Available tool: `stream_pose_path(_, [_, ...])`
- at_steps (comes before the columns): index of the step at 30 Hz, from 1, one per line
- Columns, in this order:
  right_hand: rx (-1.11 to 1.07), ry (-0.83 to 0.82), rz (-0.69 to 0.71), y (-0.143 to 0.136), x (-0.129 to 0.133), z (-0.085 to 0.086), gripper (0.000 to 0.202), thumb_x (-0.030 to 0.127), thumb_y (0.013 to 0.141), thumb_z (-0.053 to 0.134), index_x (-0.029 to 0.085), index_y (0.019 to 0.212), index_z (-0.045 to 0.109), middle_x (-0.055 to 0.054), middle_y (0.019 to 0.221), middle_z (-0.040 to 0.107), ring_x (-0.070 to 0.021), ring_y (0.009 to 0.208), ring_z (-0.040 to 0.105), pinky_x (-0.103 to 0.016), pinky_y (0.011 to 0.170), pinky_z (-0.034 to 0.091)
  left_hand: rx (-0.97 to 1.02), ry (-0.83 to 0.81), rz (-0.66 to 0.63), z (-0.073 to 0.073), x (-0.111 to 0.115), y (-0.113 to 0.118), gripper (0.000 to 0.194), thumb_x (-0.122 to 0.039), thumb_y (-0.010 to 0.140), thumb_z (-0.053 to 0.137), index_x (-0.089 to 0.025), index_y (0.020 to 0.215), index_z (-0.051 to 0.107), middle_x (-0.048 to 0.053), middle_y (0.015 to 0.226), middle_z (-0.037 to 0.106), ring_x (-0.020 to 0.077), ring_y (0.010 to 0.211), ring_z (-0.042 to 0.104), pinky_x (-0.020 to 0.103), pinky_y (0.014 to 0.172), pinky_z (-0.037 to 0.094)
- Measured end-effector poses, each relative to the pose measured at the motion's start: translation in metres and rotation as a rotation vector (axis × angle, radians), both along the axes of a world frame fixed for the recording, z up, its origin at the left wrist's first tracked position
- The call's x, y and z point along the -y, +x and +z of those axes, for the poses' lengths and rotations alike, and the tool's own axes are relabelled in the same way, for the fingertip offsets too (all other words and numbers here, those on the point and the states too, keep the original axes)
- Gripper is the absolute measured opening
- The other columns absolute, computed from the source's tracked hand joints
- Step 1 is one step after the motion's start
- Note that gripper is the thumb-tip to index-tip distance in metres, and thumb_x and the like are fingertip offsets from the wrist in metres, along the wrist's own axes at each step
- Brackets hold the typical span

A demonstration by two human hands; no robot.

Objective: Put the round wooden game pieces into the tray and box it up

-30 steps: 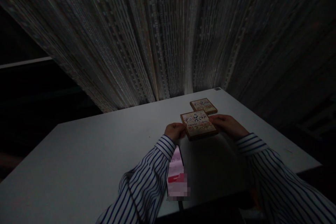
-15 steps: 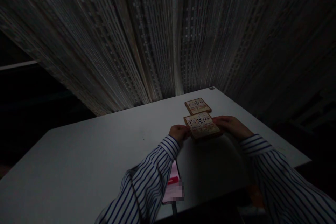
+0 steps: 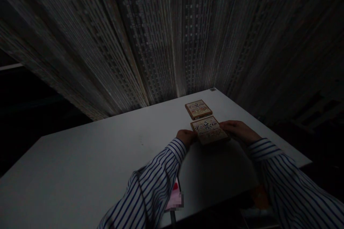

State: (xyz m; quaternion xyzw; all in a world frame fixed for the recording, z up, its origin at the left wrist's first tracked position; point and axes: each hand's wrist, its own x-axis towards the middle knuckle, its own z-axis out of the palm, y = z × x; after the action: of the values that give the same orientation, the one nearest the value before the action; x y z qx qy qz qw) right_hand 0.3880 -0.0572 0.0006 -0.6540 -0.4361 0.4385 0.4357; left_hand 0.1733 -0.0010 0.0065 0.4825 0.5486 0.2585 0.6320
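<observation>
A flat square box (image 3: 210, 131) with dark brush lettering and a flowery print on its lid is held level between my two hands. My left hand (image 3: 186, 137) pinches its left edge, fingers closed. At the right edge, my right hand (image 3: 240, 131) grips it between thumb and fingers. Just beyond it a second, matching box (image 3: 198, 109) lies on the white table (image 3: 113, 154). Whether the held box touches the table is hard to tell in the dim light.
A phone (image 3: 175, 198) with a lit pink screen and a cable lies near the front edge, partly behind my left sleeve. A patterned string curtain (image 3: 166, 43) hangs along the back of the table. A small dark label (image 3: 213, 89) marks the far corner.
The held box has shifted slightly right and nearer to me relative to the other box, so a thin gap now shows between them. The view has turned a little.
</observation>
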Motion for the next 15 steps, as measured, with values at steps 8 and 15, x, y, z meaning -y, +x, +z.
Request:
stream_pose_path(8, [-0.039,-0.026,0.024,0.015,-0.003,-0.012,0.031,0.039,0.062,0.068,0.014,0.079,0.069,-0.005,0.069,0.069,-0.0156,0.061,0.061,-0.025,0.054,0.047,-0.034,0.025,-0.025,-0.015,-0.007,0.013,0.022,-0.013,0.064,0.067,-0.013,0.044,0.057,-0.001,0.039,0.051,0.0084,0.041,0.046,0.02,0.044,0.037])
stream_pose_path(15, [-0.053,-0.071,0.017,0.02,-0.008,-0.013,0.027,0.037,0.062,0.068,0.014,0.077,0.069,-0.004,0.066,0.069,-0.0155,0.061,0.061,-0.025,0.054,0.048,-0.053,0.04,-0.013,-0.019,-0.015,0.021,0.023,-0.01,0.064,0.065,-0.013,0.043,0.056,-0.001,0.04,0.052,0.0088,0.042,0.047,0.021,0.046,0.039])
